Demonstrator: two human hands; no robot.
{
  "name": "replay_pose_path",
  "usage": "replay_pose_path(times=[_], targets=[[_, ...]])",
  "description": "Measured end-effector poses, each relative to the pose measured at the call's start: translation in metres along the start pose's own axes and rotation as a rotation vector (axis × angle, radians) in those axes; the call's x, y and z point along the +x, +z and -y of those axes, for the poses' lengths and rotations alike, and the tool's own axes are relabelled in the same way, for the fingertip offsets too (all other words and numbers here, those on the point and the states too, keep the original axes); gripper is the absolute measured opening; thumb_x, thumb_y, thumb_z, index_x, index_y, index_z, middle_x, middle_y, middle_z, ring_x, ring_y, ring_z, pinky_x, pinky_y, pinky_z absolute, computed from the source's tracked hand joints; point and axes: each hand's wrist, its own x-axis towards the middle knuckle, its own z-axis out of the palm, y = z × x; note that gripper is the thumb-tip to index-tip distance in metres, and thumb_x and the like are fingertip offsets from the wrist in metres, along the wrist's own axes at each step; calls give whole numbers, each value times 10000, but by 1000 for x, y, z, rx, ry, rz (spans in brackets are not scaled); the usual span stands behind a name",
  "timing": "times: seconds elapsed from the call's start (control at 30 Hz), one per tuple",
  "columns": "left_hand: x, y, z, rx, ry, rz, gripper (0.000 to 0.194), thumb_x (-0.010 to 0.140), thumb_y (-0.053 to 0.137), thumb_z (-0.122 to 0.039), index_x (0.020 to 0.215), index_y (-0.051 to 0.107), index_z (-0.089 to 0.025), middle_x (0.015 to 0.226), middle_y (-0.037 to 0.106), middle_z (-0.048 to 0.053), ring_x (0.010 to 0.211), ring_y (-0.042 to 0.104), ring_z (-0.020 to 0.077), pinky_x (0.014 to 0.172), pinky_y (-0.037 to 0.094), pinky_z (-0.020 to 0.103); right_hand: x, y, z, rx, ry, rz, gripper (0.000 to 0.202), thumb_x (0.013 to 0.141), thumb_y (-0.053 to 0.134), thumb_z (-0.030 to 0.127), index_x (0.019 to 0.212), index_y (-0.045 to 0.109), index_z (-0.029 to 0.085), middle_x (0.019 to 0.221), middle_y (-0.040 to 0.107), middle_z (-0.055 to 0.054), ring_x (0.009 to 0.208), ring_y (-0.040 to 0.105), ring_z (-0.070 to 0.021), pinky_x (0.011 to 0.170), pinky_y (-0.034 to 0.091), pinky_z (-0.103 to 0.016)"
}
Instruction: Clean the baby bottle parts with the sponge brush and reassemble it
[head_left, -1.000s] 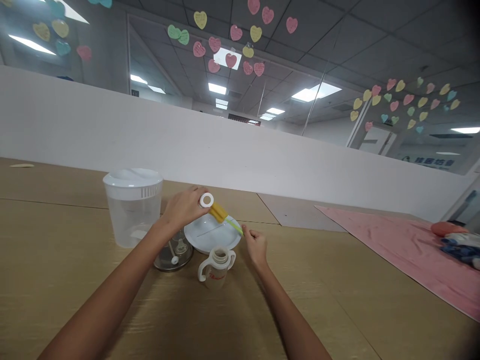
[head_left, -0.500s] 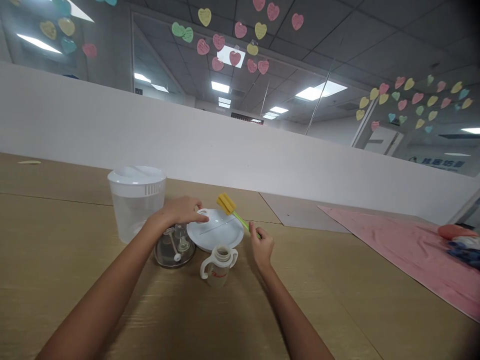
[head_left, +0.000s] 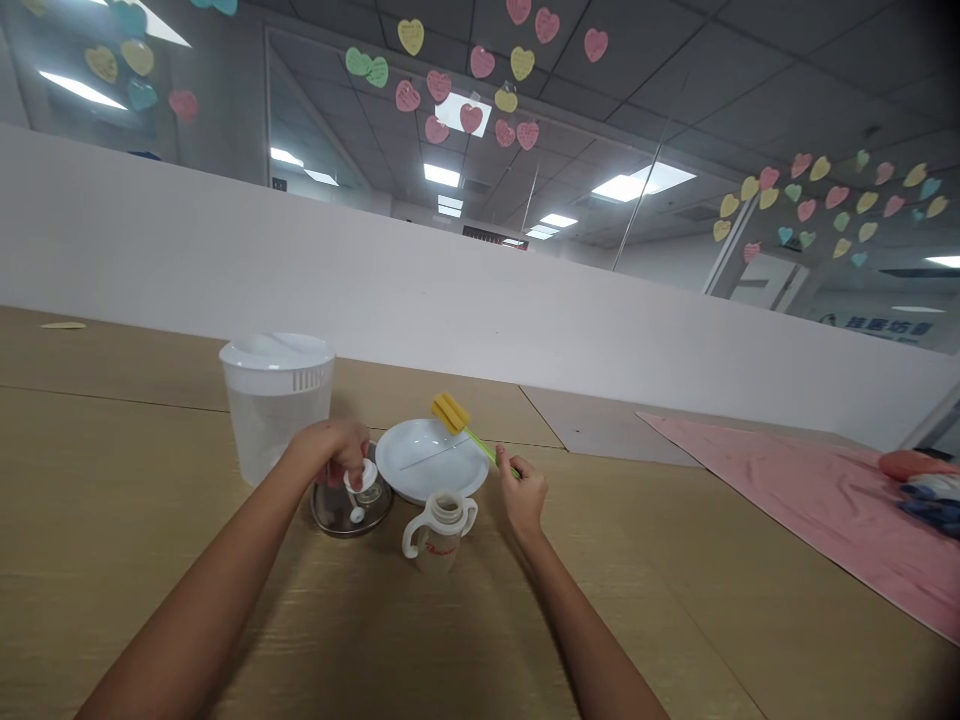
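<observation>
My left hand is over the round metal tray, its fingers closed on a small white bottle ring. A straw piece with a white end and other clear parts, partly covered by the hand, lie on the tray. My right hand grips the green handle of a bottle brush with a yellow sponge head. That head is raised over the far rim of a white bowl. In front of the bowl stands an uncapped baby bottle with two white handles.
A clear plastic bucket with a white top stands behind my left hand. On the right a pink cloth covers part of the table, with a red and blue bundle on it. A white wall closes off the back.
My left hand has moved left and down from the bowl to the tray, carrying the white ring. My right hand and the brush have hardly moved.
</observation>
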Motion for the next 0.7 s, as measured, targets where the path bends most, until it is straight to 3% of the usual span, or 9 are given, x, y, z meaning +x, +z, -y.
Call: replay_pose_path(times=[0.27,0.47,0.57,0.63,0.7], targets=[[6,11,-9,45,14,36,179,506,678,-204,669,625,-150,461,603,35,496,600,206,507,492,287,0,0,0,-34,-23,32,499,790,430,538,474,272,186,542,180,55,511,217,-70,497,201,-206],[-16,-1,-21,167,67,-202,226,597,630,-279,759,659,-123,723,684,140,646,640,268,592,486,338,1,-2,5,5,24,27,511,781,418,570,474,263,191,542,184,52,508,230,-71,497,205,-204],[-33,1,-41,172,274,-283,408,696,550,-446,1028,619,-218,992,670,75,877,619,220,750,456,287,1,-2,6,1,45,33,513,777,420,577,476,265,191,544,187,52,506,236,-70,497,208,-204],[-41,9,-55,161,511,-183,543,651,570,-549,1103,587,-249,1056,647,42,915,602,199,756,443,252,1,-3,6,1,52,37,505,782,418,566,477,278,189,543,198,51,508,244,-72,499,214,-204],[-45,21,-66,212,592,-111,659,550,646,-562,1137,567,-275,1049,644,25,900,600,204,709,439,245,1,-4,6,8,54,35,496,788,416,553,478,293,187,542,205,51,510,250,-74,499,217,-205]])
